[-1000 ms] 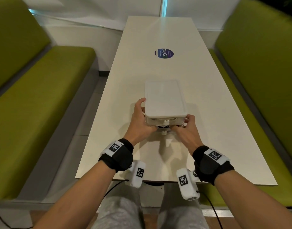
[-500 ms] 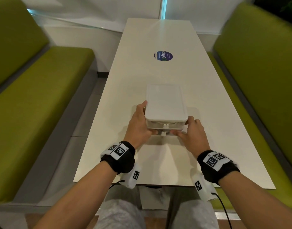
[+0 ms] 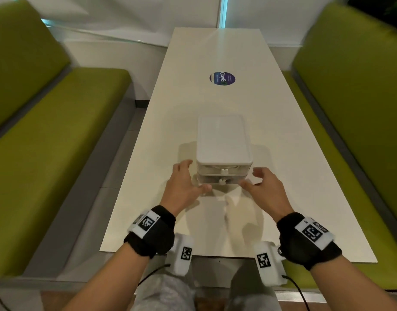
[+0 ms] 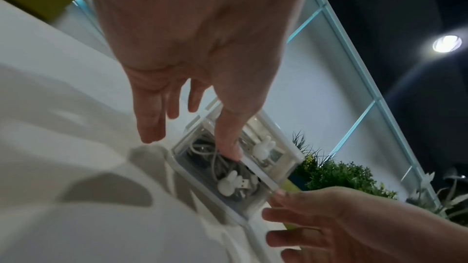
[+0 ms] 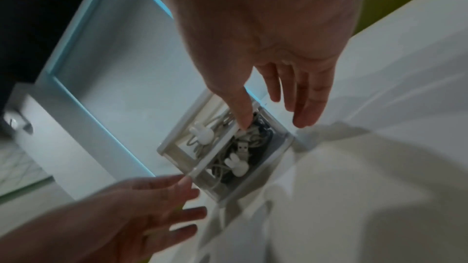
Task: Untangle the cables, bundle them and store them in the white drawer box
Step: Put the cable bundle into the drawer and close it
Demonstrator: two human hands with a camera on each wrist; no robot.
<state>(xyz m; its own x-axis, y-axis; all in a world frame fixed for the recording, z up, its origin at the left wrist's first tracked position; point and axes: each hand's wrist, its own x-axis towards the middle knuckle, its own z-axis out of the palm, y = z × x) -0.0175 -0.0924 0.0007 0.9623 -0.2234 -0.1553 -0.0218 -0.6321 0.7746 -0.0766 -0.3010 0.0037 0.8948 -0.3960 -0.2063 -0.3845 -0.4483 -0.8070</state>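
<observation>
The white drawer box (image 3: 224,142) sits on the table (image 3: 305,176) dead centre, both drawers pushed in, little rabbit-shaped knobs (image 3: 222,181) facing the person at six o'clock. Through the clear drawer fronts the cables (image 4: 215,159) show, coiled inside, white and dark strands packed together in the lower drawer, with a USB plug (image 5: 242,148) lying against the front.

The left hand (image 3: 184,187) hangs at the box's eight o'clock corner, fingers spread wide and relaxed, gripping nothing. The right hand (image 3: 266,187) mirrors it at four o'clock, fingers loose and open, thumb near the lower drawer's front. Whether either thumb grazes the plastic, I cannot tell.

At twelve o'clock on the table, well apart from the box, there is a round blue sticker (image 3: 222,77). Green benches (image 3: 58,135) run along both sides.
</observation>
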